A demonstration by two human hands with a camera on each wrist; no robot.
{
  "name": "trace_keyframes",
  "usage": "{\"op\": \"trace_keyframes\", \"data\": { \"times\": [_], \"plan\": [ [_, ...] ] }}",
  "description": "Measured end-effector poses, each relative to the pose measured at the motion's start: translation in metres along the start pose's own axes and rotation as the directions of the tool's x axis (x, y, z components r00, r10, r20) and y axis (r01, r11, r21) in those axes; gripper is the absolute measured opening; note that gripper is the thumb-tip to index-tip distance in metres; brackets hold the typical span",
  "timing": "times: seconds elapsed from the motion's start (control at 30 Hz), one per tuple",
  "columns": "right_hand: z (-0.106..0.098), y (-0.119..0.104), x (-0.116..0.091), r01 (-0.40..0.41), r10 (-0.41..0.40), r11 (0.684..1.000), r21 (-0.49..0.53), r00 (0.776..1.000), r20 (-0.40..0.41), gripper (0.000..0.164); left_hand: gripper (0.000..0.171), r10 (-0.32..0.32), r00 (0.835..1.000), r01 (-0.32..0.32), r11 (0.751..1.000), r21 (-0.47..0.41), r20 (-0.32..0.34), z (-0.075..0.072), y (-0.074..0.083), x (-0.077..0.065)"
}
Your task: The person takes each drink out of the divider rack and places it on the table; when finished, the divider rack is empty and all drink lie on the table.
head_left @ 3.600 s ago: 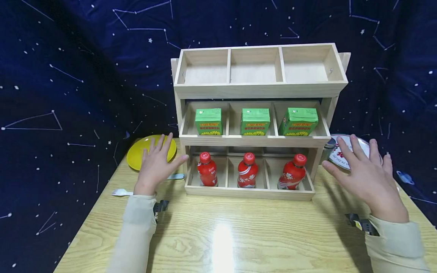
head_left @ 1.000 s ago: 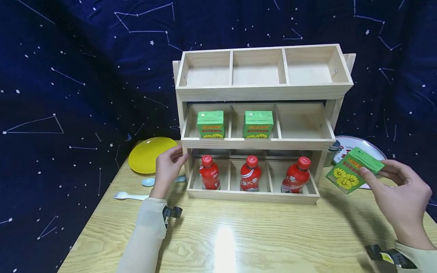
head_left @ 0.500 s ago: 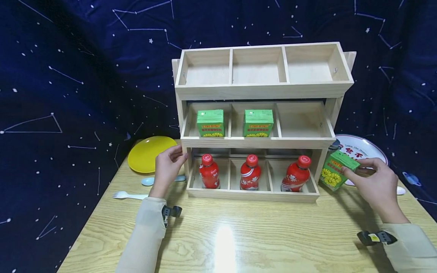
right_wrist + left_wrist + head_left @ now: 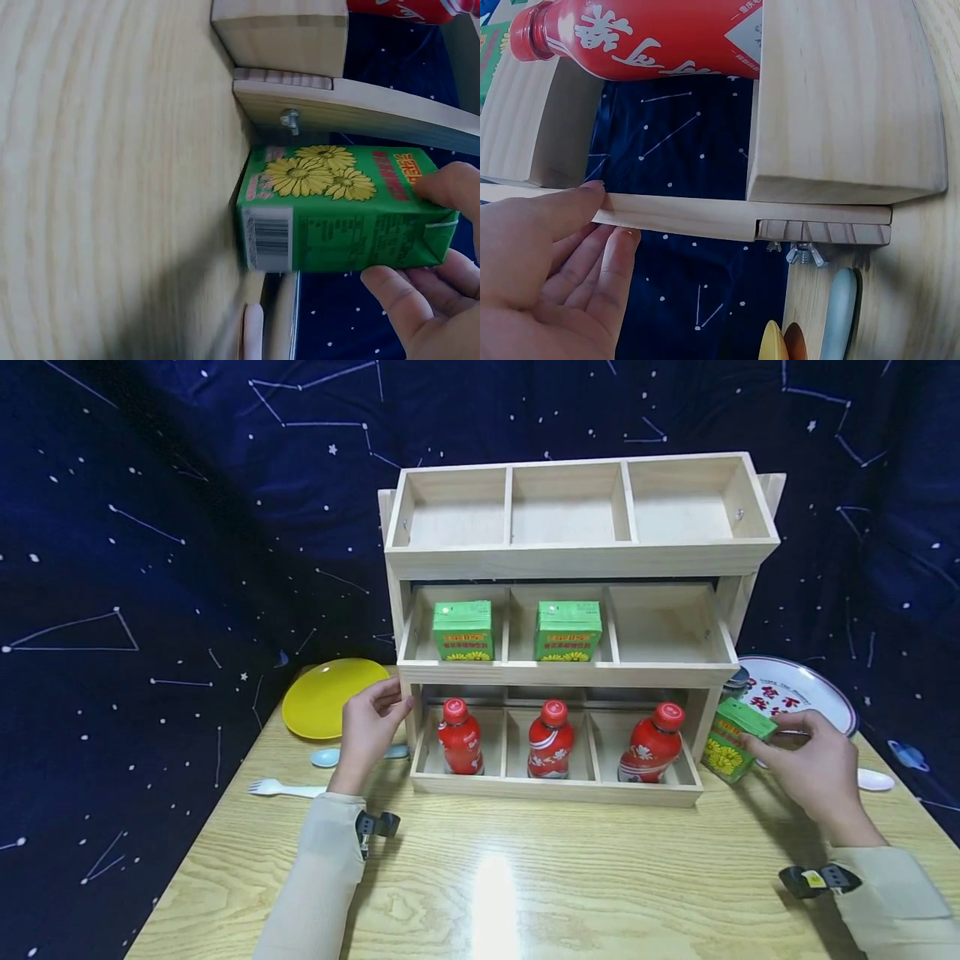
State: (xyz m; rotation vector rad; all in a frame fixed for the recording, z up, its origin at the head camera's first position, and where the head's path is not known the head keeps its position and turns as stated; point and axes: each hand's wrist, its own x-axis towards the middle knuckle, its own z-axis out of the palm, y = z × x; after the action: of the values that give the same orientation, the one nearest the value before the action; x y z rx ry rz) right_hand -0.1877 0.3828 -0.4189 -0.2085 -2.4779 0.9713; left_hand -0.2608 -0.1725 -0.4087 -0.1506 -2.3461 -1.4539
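Observation:
My right hand [image 4: 813,772] holds a green drink carton [image 4: 731,745] with yellow flowers, just right of the wooden rack [image 4: 570,561]. In the right wrist view the carton [image 4: 322,217] is upright with its base at the tabletop; contact is hard to tell. Thumb and fingers grip its upper end. My left hand [image 4: 371,727] pinches the rack's left side post [image 4: 682,214] between thumb and fingers. Two more green cartons, one left [image 4: 462,631] and one middle [image 4: 567,631], stand on the middle shelf, whose right compartment is bare. Three red bottles [image 4: 553,743] occupy the bottom shelf.
A yellow plate [image 4: 330,697], a blue spoon [image 4: 326,758] and a white fork [image 4: 281,789] lie left of the rack. On the right are a white plate with red lettering [image 4: 802,689], a lidded jar [image 4: 737,682] and a white spoon [image 4: 876,780]. The top shelf has three bare compartments.
The right-hand carton has left the middle shelf and come down beside the rack, shifting left and slightly lower lately. My left hand, earlier spread near the yellow plate, now grips the post.

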Motion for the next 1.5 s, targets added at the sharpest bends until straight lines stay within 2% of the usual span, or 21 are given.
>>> {"op": "trace_keyframes", "data": {
  "times": [0.2,0.4,0.5,0.6,0.7,0.8,0.93,1.1,1.2,1.3,1.5],
  "plan": [
    [0.002,0.004,-0.002,-0.010,0.009,1.000,0.012,0.998,0.065,0.060,0.037,-0.001,1.000,0.000,1.000,-0.030,-0.004,0.000,0.000,0.001],
    [-0.011,0.001,-0.006,0.035,-0.029,0.998,-0.052,0.994,0.102,0.063,0.037,-0.003,1.000,0.003,0.998,-0.055,0.006,0.002,-0.001,0.000],
    [-0.022,-0.008,-0.012,0.021,-0.019,0.999,-0.047,0.998,0.057,0.059,0.037,-0.006,1.000,0.007,0.998,-0.060,0.010,0.003,-0.002,0.000],
    [-0.029,-0.021,-0.020,0.021,-0.020,0.999,0.028,0.998,-0.060,0.050,0.037,-0.007,1.000,0.008,0.998,-0.065,0.008,0.004,-0.002,0.000],
    [-0.032,-0.041,-0.028,0.072,-0.056,0.993,0.095,0.984,-0.167,0.041,0.037,-0.012,1.000,0.013,0.998,-0.068,0.008,0.004,-0.001,-0.001],
    [-0.031,-0.064,-0.034,0.175,-0.135,0.969,0.177,0.967,-0.217,0.039,0.037,-0.018,1.000,0.019,0.997,-0.075,0.007,0.004,0.000,-0.001],
    [-0.025,-0.093,-0.036,0.332,-0.283,0.907,0.261,0.936,-0.209,0.045,0.037,-0.006,1.000,0.006,0.997,-0.073,0.003,0.003,0.002,-0.001],
    [-0.012,-0.125,-0.033,0.452,-0.413,0.840,0.300,0.891,-0.187,0.051,0.037,-0.007,1.000,0.008,0.998,-0.070,0.007,0.003,0.002,0.000],
    [-0.003,-0.143,-0.028,0.481,-0.453,0.813,0.328,0.877,-0.161,0.053,0.037,-0.016,1.000,0.017,0.998,-0.056,0.011,0.002,0.003,0.000],
    [0.006,-0.162,-0.022,0.487,-0.474,0.799,0.352,0.871,-0.128,0.053,0.037,-0.015,1.000,0.015,0.999,-0.045,0.001,0.002,0.003,0.000],
    [0.015,-0.211,-0.013,0.435,-0.456,0.789,0.434,0.888,-0.059,0.049,0.036,-0.012,1.000,0.012,0.999,-0.039,-0.006,0.001,0.003,-0.002]
  ]
}}
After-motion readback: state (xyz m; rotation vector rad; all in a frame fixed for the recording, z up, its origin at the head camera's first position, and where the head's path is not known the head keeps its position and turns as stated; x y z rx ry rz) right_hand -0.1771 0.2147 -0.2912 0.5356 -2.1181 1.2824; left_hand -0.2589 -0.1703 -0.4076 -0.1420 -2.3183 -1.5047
